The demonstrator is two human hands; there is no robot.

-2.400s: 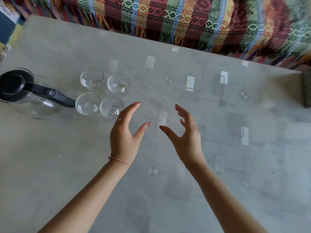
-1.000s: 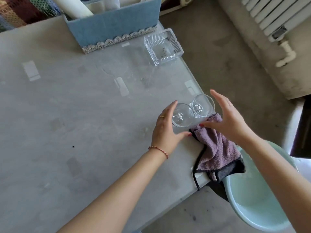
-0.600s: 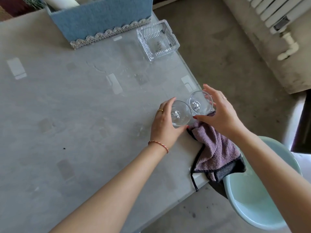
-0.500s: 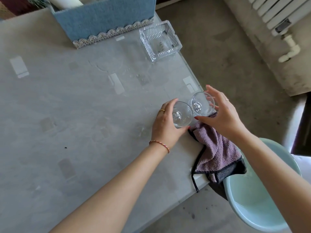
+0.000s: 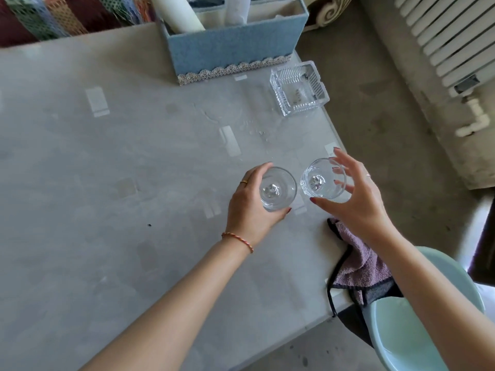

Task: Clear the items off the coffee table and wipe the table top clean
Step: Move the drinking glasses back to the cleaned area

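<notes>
**Glasses held near the table's right edge**

Two clear glasses were held near the table's (image 5: pixel 107 236) right edge: the left hand (image 5: pixel 249 210) gripped one glass (image 5: pixel 277 190), the right hand's (image 5: pixel 359 202) fingers (image 5: pixel 341 162) curled around the other glass (image 5: pixel 321 178).

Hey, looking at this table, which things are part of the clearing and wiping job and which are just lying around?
Part of the job:
- clear drinking glass in the left hand
- second clear glass in the right hand
- purple towel cloth
- ribbed glass ashtray
- blue fabric organiser box
- grey table top

Lying about:
- pale green basin
- white radiator
</notes>
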